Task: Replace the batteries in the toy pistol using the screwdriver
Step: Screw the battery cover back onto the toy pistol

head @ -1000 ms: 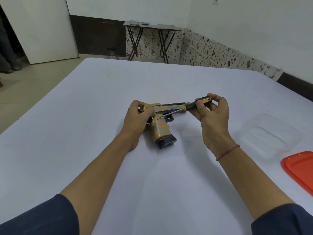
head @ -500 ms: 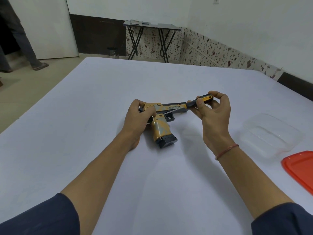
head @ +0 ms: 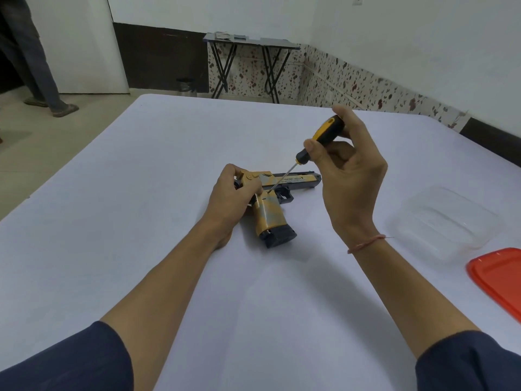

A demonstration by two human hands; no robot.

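red lid [head: 497, 280] cut off, pistol [head: 270, 215] rear hidden

Left grip [head: 231, 194] curled low, right grip [head: 348, 172] clenched higher

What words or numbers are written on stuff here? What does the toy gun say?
On the toy pistol: a line of dark print along the slide, too small and blurred to read.
On the screwdriver, clear tub and red lid: no writing shows.
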